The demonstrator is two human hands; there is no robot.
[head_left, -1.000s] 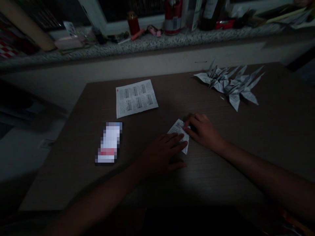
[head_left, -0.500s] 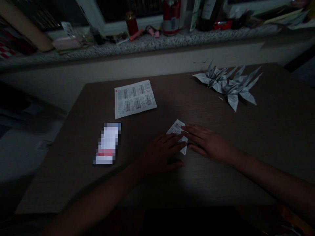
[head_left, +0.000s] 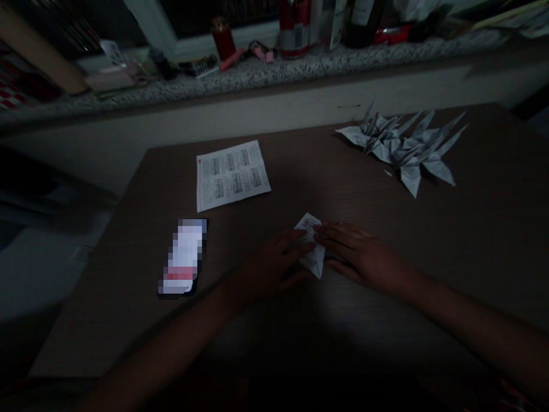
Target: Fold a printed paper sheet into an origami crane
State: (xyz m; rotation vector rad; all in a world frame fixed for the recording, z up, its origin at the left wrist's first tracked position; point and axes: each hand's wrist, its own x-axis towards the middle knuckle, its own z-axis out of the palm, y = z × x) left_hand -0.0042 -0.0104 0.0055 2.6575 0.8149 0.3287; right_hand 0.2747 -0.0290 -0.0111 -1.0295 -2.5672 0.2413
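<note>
A small folded piece of printed paper (head_left: pixel 312 254) lies on the dark wooden table (head_left: pixel 472 240) in front of me. My left hand (head_left: pixel 270 269) rests on its left side with the fingers stretched flat. My right hand (head_left: pixel 362 257) lies flat on its right side, fingers extended and pressing the paper down. Both hands cover part of the fold.
A flat printed sheet (head_left: pixel 231 174) lies further back on the table. A phone (head_left: pixel 183 256) with a lit screen sits at the left. Several folded paper cranes (head_left: pixel 403 146) are piled at the back right. A cluttered granite ledge (head_left: pixel 274 68) with cans and bottles runs behind.
My right hand has gone from curled fingers at the paper's top edge to lying flat on it. The left hand shifted slightly left. The camera view tilted a little.
</note>
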